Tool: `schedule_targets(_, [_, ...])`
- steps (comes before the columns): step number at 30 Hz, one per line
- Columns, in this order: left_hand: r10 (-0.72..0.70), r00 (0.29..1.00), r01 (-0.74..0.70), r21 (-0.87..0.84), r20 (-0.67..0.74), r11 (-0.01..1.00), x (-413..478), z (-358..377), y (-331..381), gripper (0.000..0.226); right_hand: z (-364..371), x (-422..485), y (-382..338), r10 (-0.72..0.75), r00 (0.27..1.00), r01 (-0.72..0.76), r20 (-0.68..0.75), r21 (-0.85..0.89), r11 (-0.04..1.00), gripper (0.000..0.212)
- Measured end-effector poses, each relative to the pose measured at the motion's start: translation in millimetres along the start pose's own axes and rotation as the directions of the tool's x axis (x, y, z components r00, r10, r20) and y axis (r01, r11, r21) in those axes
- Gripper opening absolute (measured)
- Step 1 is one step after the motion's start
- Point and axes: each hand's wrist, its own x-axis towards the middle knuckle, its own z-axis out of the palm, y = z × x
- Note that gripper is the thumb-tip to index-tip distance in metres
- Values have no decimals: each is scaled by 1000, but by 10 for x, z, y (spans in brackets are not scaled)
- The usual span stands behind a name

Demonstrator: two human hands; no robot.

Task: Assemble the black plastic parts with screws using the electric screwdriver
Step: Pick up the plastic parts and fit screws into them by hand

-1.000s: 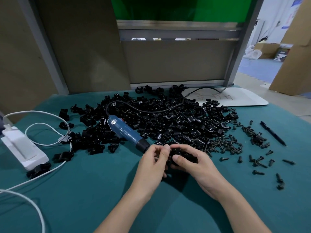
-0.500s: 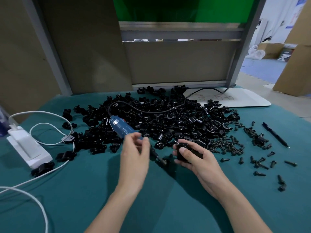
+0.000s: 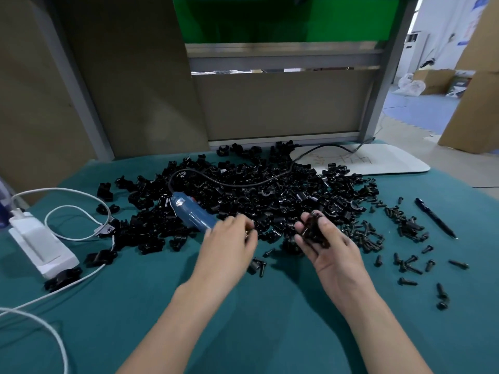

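The right hand (image 3: 329, 247) grips a black plastic part (image 3: 314, 229), while the blurred left hand (image 3: 228, 244), grasp unclear, covers the tip of the blue screwdriver (image 3: 189, 214), its label unreadable.

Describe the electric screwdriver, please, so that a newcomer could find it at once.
Start at the teal-covered table and find the big heap of black plastic parts in its middle. On the heap's near left side lies the electric screwdriver, its front end hidden by the left hand, a black cord curling back over the heap. It is the only blue thing among the black parts.
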Motion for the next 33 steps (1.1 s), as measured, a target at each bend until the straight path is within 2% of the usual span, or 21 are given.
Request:
schedule_targets(2, [111, 983, -132, 144, 145, 981, -5, 66, 70, 26, -44, -11, -72, -5, 1000, 6, -4, 110, 994, 33])
schedule_targets(5, [142, 957, -214, 289, 253, 933, -5, 163, 91, 34, -114, -47, -154, -12, 999, 19, -31, 256, 967, 27])
schedule_targets(8, [122, 965, -211, 409, 231, 888, -25, 267, 116, 41, -148, -70, -185, -16, 998, 37, -66, 331, 943, 26])
schedule_targets(12, [130, 979, -184, 409, 157, 894, -28, 337, 196, 26, -138, -96, -178, 20, 998, -3, -60, 271, 962, 24])
schedule_targets(14, [172, 980, -195, 309, 102, 931, -50, 337, 201, 22, -117, -106, -165, 38, 998, -28, -44, 210, 977, 25])
schedule_targets(16, [187, 982, -188, 16, 24, 982, -121, 316, 199, 17, -89, -108, -137, 64, 998, -61, -15, 139, 988, 30])
schedule_targets(18, [118, 993, -108, -361, 5, 926, -243, 294, 205, 10, -50, -112, -90, 109, 994, -110, 22, 54, 992, 36])
schedule_targets(20, [68, 997, -76, -572, -36, 817, -358, 310, 178, 4, -13, -121, -32, 155, 987, -154, 47, -29, 988, 39])
schedule_targets(23, [19, 997, -63, -677, -72, 733, -424, 359, 133, 16, 19, -123, 39, 177, 982, -167, 72, -127, 978, 34])
schedule_targets(27, [-29, 999, 4, -775, -18, 632, -419, 378, 153, 27, 22, -108, 83, 181, 979, -162, 98, -174, 971, 28])
schedule_targets(33, [-41, 999, 33, -783, 9, 621, -407, 378, 126, 13, 32, -94, 117, 172, 980, -147, 102, -214, 966, 22])
